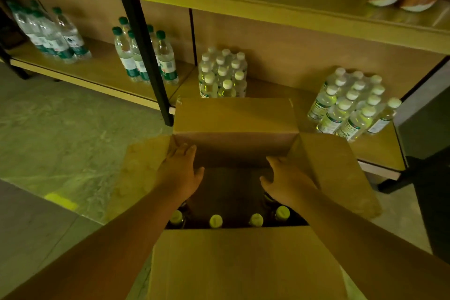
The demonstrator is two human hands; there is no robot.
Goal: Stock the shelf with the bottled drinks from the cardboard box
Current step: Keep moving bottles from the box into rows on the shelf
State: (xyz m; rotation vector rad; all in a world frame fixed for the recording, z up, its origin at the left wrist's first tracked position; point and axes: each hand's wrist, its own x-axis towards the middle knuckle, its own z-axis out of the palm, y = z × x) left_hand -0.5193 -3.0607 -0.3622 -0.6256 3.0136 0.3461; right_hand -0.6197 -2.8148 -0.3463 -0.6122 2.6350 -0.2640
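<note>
Cardboard box (pixel 243 263) flaps open; yellow-capped bottles (pixel 216 221) inside.

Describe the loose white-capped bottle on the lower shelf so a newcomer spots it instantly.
Start at the open cardboard box on the floor, then look right along the lower shelf to the tilted pack of white-capped bottles. The single bottle leans at that pack's right edge, nearest the dark upright; unlike its neighbours, it stands outside the block.

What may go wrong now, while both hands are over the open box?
The upright far flap stands between the cardboard box and the lower shelf, so a lifted bottle could catch it. The bottles sit in dim light near the left hand and right hand, so a grip may slip.
</note>
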